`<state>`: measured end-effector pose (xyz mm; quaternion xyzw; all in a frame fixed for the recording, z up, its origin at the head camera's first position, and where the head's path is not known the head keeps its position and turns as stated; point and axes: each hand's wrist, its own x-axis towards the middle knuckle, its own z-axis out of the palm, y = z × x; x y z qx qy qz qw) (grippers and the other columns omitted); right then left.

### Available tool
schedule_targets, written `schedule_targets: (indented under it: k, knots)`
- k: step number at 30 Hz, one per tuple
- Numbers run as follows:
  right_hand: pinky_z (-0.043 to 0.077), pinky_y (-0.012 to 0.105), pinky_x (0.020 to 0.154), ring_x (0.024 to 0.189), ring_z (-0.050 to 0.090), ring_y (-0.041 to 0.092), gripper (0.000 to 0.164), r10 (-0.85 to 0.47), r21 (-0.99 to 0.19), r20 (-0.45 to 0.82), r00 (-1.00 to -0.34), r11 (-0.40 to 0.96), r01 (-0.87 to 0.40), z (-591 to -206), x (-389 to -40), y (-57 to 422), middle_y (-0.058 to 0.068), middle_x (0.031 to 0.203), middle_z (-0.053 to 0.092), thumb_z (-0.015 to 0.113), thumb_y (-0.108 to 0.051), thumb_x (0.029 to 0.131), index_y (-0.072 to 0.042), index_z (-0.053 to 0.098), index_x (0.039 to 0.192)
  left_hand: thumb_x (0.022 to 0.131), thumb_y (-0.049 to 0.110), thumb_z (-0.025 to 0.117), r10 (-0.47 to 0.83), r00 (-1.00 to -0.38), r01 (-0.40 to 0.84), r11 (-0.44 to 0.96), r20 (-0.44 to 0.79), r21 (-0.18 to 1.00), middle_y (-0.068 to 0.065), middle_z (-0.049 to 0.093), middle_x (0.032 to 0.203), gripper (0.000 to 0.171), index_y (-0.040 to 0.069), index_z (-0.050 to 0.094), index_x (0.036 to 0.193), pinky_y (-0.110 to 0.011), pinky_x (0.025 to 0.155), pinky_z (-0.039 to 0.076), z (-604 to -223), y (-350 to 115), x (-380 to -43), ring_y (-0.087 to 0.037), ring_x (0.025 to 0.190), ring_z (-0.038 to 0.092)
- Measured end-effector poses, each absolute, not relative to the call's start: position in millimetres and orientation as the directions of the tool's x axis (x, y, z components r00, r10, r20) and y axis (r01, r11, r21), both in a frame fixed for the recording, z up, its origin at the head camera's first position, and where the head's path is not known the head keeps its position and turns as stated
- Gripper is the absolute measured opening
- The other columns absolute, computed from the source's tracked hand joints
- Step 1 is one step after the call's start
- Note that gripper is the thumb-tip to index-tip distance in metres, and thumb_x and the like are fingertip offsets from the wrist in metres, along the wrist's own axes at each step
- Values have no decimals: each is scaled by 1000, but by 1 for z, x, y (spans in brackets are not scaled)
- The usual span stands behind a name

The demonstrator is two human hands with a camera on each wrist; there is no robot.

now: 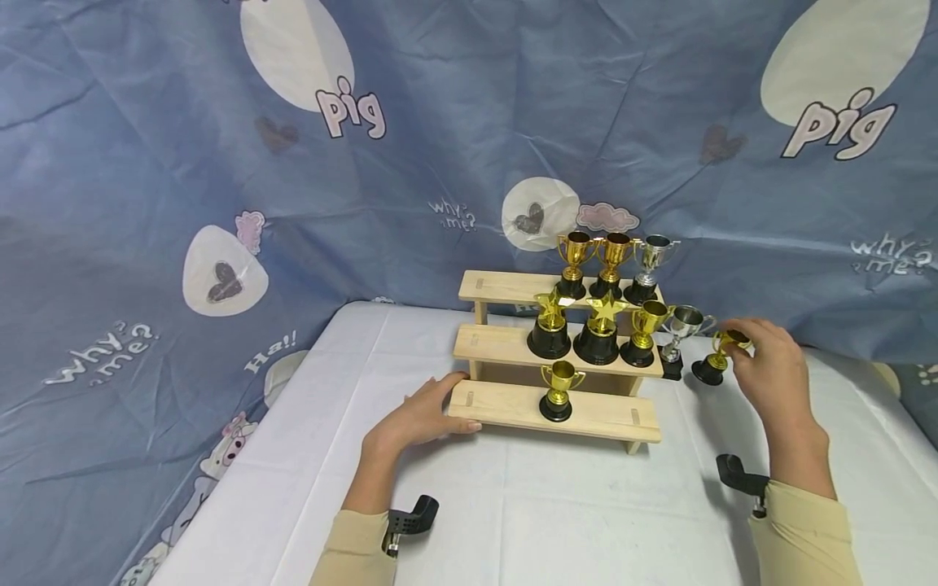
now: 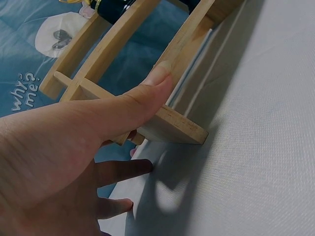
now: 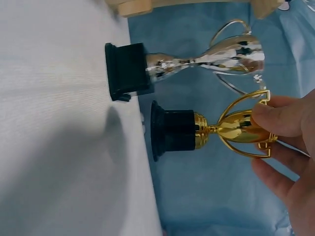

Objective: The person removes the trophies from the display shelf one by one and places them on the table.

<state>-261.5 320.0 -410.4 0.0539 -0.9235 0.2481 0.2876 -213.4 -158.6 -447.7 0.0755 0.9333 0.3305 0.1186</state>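
Observation:
My right hand (image 1: 775,366) pinches a small gold trophy cup (image 3: 241,129) by its bowl, thumb on one side and fingers on the other. Its black base hangs over the white cloth in the right wrist view. Just left of it stands a silver trophy cup (image 1: 685,322) on a square black base, beside the right end of a three-step wooden display shelf (image 1: 498,399). With thumb on the front edge, my left hand (image 1: 421,413) grips the left end of the lowest step. A gold trophy cup (image 1: 560,378) stands upright on that step.
On the middle step are two gold star trophies (image 1: 605,313) and a gold cup (image 1: 648,319). Two gold cups (image 1: 576,249) and a silver cup (image 1: 653,254) stand on the top step. White cloth (image 1: 557,513) covers the table; a blue printed curtain (image 1: 410,228) hangs behind.

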Motion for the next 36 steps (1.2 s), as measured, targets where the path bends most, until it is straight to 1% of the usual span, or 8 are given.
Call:
schedule_targets:
  k: [5,10,14,21,26,30,36]
  knots:
    - [40,61,92,106,54,48,27,50,-417,557,-829,880,-227,-419,-266,321,29,112,64,66,8,86,1,67,112,74,56,81,219,-960,60,771,-176,634,-7,43,156,89,29,42,148,-76,115,9,-447,-158,-213,-41,152,19]
    - [40,59,93,106,54,47,25,56,-420,611,-789,868,-263,-427,-271,323,28,110,65,68,10,84,2,67,108,74,56,81,223,-959,63,767,-173,638,-6,44,156,88,29,42,148,-76,115,10,-447,-158,-213,-41,152,20]
    - [40,58,91,103,54,47,25,51,-418,640,-767,860,-292,-435,-275,325,27,110,65,69,11,83,3,67,106,74,56,81,226,-959,67,766,-171,639,-6,44,156,87,30,42,148,-76,115,9,-448,-158,-214,-41,152,20]
    - [40,59,92,106,54,47,26,62,-424,641,-765,860,-285,-446,-279,324,28,114,64,67,12,83,4,67,108,74,57,81,226,-960,71,772,-168,632,-5,45,155,86,31,43,147,-76,115,10,-448,-159,-214,-41,152,21]
    - [41,57,90,103,54,46,25,59,-416,663,-746,858,-302,-449,-282,321,26,114,65,66,13,83,5,68,106,74,56,81,220,-961,66,773,-170,631,-6,44,156,86,30,43,147,-77,114,9,-447,-159,-214,-42,152,20]
    - [41,55,90,102,54,45,26,55,-416,658,-751,858,-301,-450,-282,319,25,113,65,68,12,82,4,68,107,74,57,81,219,-960,62,774,-174,630,-5,44,156,86,31,43,146,-77,114,9,-447,-158,-214,-42,152,19]
    - [42,57,91,105,53,44,30,85,-429,633,-770,866,-257,-451,-281,319,24,115,65,68,9,83,1,67,112,73,57,81,222,-959,64,773,-174,631,-5,44,156,86,31,44,146,-78,114,9,-448,-158,-215,-42,152,20]
